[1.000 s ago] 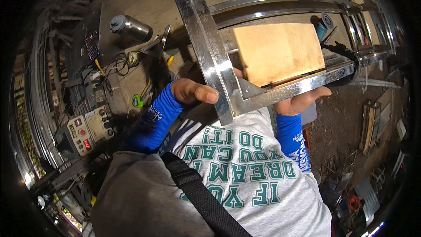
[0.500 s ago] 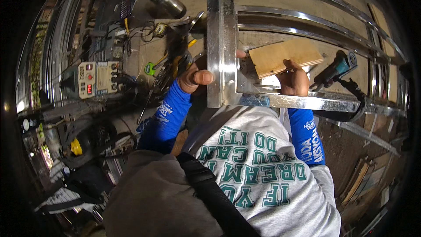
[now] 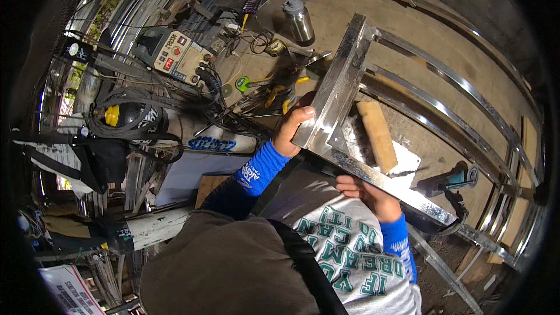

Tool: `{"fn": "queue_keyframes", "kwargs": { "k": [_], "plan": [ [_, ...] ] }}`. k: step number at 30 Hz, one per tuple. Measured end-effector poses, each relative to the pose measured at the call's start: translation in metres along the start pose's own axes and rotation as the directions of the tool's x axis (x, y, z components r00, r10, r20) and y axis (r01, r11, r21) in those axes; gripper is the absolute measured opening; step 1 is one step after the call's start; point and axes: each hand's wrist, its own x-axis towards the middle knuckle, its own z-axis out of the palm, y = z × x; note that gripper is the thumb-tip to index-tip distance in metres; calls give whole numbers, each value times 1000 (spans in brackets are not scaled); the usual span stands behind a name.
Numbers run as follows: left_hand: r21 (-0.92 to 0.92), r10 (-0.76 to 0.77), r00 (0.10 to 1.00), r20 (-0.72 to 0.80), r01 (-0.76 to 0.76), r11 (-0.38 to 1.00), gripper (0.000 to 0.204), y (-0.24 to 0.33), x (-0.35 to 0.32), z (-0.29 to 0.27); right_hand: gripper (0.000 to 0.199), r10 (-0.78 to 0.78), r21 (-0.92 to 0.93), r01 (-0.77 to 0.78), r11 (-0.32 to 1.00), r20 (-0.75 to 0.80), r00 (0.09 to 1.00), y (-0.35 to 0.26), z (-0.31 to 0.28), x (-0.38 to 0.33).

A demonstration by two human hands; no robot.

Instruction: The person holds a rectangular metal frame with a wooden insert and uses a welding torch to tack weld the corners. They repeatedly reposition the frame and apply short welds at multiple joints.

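Observation:
A shiny welded metal frame (image 3: 344,84) of square tubes stretches from in front of me to the far right. My left hand (image 3: 294,125) is closed round its near left corner, thumb on top of the thick tube. Against the near side of the front rail (image 3: 391,186) is my right hand (image 3: 367,195), fingers curled together at the rail; its thumb is hidden. A wooden board (image 3: 378,135) lies below the frame, seen through its opening, partly over a white sheet (image 3: 403,166). Beside the rail on the right sits a teal and black angle grinder (image 3: 443,182).
At the left stands a welding machine (image 3: 175,55) with cables. Pliers, a green tape measure (image 3: 242,84) and other tools lie in a heap left of the frame. A steel tumbler (image 3: 299,23) stands beyond them. A gas cylinder (image 3: 175,125) lies at my left.
My right hand has let go of the wooden board and moved to the near side of the front rail. The board now lies below the frame. The view has turned, tilting the frame in it.

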Motion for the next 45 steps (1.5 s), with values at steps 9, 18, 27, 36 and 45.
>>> {"fn": "queue_keyframes", "kwargs": {
  "k": [9,18,27,36,45],
  "plan": [
    [-142,78,991,-106,-93,985,43,-28,-9,6,50,-167,-529,276,803,246,955,-108,-10,-241],
    [16,206,964,-169,-206,978,32,-17,-31,8,63,-423,-723,-619,306,-686,592,-142,-45,-177],
    [647,581,804,-128,-376,663,36,-18,-52,-55,72,-595,-812,-198,549,-546,590,-99,-12,-144],
    [252,332,922,-198,-280,926,46,68,-75,-73,61,-981,-983,-70,170,-176,84,-57,122,-64],
    [281,426,903,-62,-393,875,50,99,-116,-84,68,-995,-998,31,46,-43,88,15,121,-5]
  ]
}}
